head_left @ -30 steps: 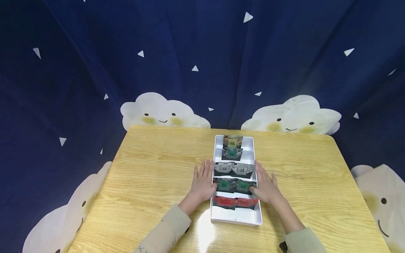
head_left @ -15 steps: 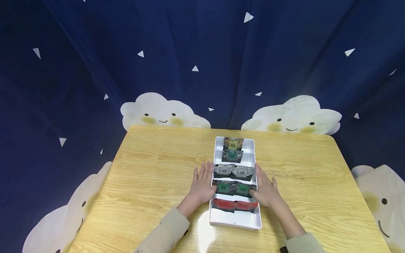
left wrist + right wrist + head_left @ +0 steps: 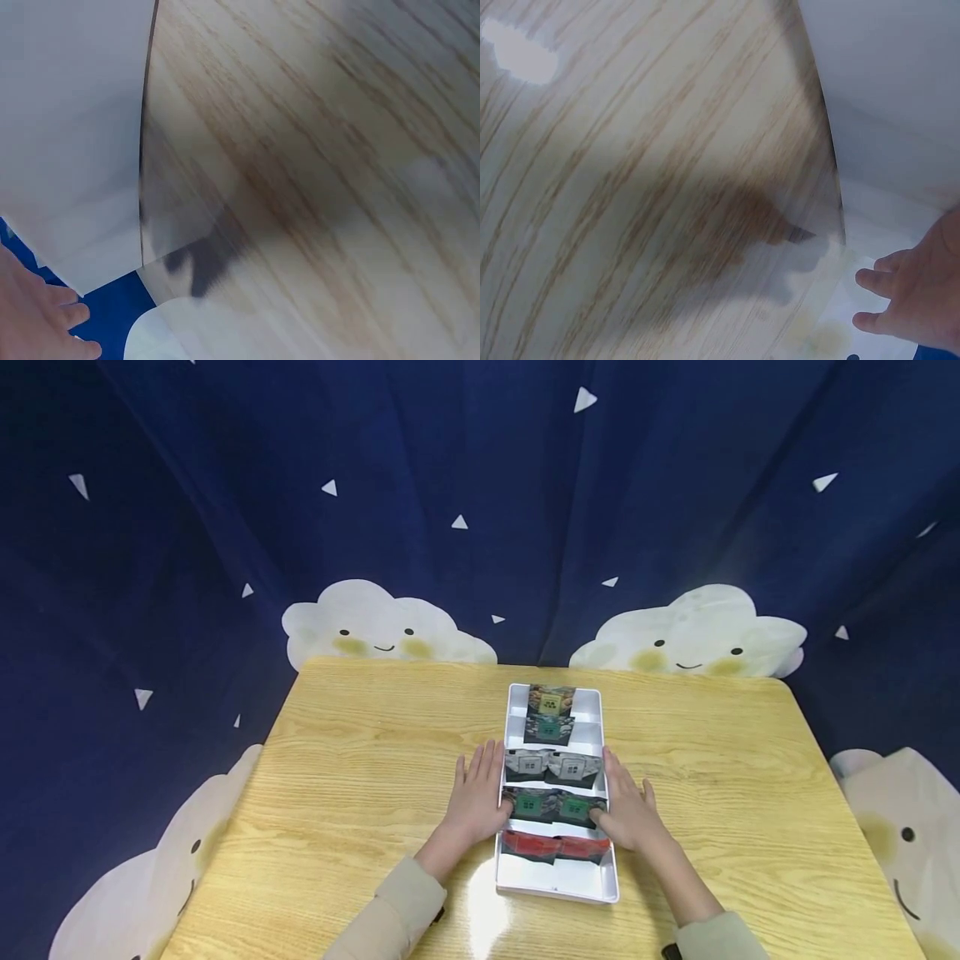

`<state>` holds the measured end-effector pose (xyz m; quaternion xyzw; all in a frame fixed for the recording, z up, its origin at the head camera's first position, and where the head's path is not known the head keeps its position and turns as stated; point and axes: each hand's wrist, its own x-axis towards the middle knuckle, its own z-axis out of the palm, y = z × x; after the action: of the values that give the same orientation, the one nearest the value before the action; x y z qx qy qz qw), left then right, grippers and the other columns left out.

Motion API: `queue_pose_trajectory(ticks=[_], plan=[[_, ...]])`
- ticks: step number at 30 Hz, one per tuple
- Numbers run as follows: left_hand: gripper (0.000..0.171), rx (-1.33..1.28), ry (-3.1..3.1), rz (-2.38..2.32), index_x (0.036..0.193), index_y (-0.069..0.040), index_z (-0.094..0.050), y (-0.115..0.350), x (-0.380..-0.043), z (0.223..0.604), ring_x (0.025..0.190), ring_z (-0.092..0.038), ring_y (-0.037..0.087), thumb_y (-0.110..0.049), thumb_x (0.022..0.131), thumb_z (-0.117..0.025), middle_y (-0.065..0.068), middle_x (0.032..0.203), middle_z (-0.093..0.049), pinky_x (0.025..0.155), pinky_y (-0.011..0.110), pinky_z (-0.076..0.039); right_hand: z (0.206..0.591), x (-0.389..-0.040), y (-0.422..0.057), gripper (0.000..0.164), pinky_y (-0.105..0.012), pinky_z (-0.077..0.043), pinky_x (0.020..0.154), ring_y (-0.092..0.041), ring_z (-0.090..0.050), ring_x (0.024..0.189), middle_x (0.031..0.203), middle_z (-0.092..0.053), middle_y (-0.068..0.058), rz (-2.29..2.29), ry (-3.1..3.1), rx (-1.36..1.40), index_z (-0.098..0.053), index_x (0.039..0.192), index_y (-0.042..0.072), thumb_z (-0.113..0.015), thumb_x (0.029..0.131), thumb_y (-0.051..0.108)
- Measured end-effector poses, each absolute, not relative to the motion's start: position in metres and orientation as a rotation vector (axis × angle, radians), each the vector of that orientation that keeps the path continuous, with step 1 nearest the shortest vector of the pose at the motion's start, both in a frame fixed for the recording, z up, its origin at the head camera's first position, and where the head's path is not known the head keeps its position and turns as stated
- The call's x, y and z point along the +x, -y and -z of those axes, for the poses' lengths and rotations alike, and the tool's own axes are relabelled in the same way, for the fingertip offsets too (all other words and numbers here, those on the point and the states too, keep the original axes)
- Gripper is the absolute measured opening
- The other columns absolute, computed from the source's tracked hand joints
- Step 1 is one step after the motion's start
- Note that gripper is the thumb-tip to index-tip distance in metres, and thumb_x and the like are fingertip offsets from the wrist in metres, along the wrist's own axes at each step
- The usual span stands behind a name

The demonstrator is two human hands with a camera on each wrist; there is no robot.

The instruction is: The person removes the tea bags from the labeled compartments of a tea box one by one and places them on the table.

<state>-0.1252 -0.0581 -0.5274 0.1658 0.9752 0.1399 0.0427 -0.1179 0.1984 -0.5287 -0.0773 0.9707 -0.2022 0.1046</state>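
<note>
A long white divided tray [image 3: 551, 878] stands on the wooden table. My left hand [image 3: 476, 800] grips its left side, fingers along the outer wall and thumb over the rim. On the opposite side, my right hand [image 3: 632, 808] holds it the same way, thumb by the green-labelled packets [image 3: 575, 808]. Red packets [image 3: 530, 845] lie nearer me. Beyond the green ones come two grey-white packets [image 3: 573, 767], one teal-labelled packet [image 3: 549, 728] and one yellow-labelled packet [image 3: 551, 701]. Both wrist views show the tray's outer wall [image 3: 67, 135] close up, with fingers at the frame edge.
The light wood table [image 3: 375, 752] extends on both sides of the tray. Behind its far edge hangs a dark blue curtain [image 3: 405, 510] with white triangles and cloud faces. A bright reflection lies on the wood left of the tray's near end.
The tray has slid slightly toward me since a second ago, both hands staying on its sides. Over the last half second it has hardly moved; the head view has shifted a little.
</note>
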Motion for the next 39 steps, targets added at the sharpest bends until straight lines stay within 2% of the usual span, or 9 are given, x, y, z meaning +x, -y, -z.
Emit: queue_pose_trajectory(ticks=[3, 7, 13, 16, 24, 31, 39], plan=[[0.079, 0.561, -3.036, -0.433, 0.147, -0.007, -0.011, 0.06, -0.124, 0.523, 0.138, -0.014, 0.027, -0.034, 0.083, -0.049, 0.013, 0.151, -0.017, 0.109, 0.051, -0.008, 0.529, -0.118, -0.198, 0.097, -0.066, -0.004, 0.101, -0.042, -0.017, 0.134, 0.151, -0.009, -0.021, 0.608, -2.86, -0.232, 0.009, 0.146, 0.007, -0.057, 0.077, 0.026], [0.069, 0.679, -3.147, -0.434, 0.142, -0.006, -0.026, 0.061, -0.122, 0.518, 0.133, -0.027, 0.028, -0.031, 0.082, -0.047, 0.013, 0.145, -0.031, 0.108, 0.05, -0.015, 0.529, -0.118, -0.198, 0.098, -0.065, -0.005, 0.101, -0.041, -0.017, 0.134, 0.15, -0.009, -0.021, 0.597, -2.866, -0.231, 0.009, 0.146, 0.007, -0.057, 0.077, 0.026], [0.052, 0.976, -3.336, -0.416, 0.126, -0.006, -0.048, 0.062, -0.114, 0.513, 0.121, -0.041, 0.026, -0.03, 0.08, -0.046, 0.01, 0.131, -0.048, 0.103, 0.048, -0.027, 0.526, -0.117, -0.197, 0.097, -0.064, -0.004, 0.102, -0.042, -0.015, 0.134, 0.15, -0.009, -0.022, 0.55, -2.871, -0.222, 0.008, 0.146, 0.007, -0.057, 0.077, 0.028], [0.048, 1.127, -3.374, -0.41, 0.12, -0.006, -0.054, 0.062, -0.107, 0.513, 0.116, -0.045, 0.024, -0.031, 0.08, -0.043, 0.01, 0.125, -0.052, 0.1, 0.047, -0.031, 0.525, -0.117, -0.196, 0.097, -0.064, -0.002, 0.102, -0.043, -0.014, 0.134, 0.15, -0.008, -0.023, 0.53, -2.87, -0.22, 0.009, 0.146, 0.008, -0.057, 0.078, 0.029], [0.04, 1.378, -3.333, -0.447, 0.112, -0.01, -0.059, 0.059, -0.088, 0.515, 0.108, -0.05, 0.022, -0.032, 0.083, -0.043, 0.005, 0.115, -0.057, 0.098, 0.041, -0.033, 0.523, -0.117, -0.197, 0.098, -0.063, 0.002, 0.103, -0.042, -0.009, 0.135, 0.15, -0.006, -0.024, 0.477, -2.883, -0.224, 0.007, 0.146, 0.007, -0.058, 0.077, 0.032], [0.044, 1.461, -3.274, -0.43, 0.11, -0.012, -0.06, 0.055, -0.078, 0.52, 0.105, -0.052, 0.021, -0.042, 0.092, -0.033, 0.003, 0.112, -0.059, 0.097, 0.037, -0.034, 0.526, -0.118, -0.197, 0.099, -0.062, 0.004, 0.103, -0.041, -0.005, 0.136, 0.151, -0.003, -0.022, 0.449, -2.901, -0.238, 0.008, 0.146, 0.007, -0.058, 0.077, 0.032], [0.042, 1.45, -3.272, -0.39, 0.111, -0.012, -0.059, 0.053, -0.076, 0.523, 0.102, -0.052, 0.018, -0.045, 0.089, -0.046, 0.001, 0.108, -0.058, 0.095, 0.035, -0.035, 0.527, -0.118, -0.198, 0.099, -0.062, 0.005, 0.103, -0.04, -0.004, 0.137, 0.151, -0.001, -0.02, 0.424, -2.891, -0.229, 0.01, 0.146, 0.008, -0.057, 0.078, 0.034]])
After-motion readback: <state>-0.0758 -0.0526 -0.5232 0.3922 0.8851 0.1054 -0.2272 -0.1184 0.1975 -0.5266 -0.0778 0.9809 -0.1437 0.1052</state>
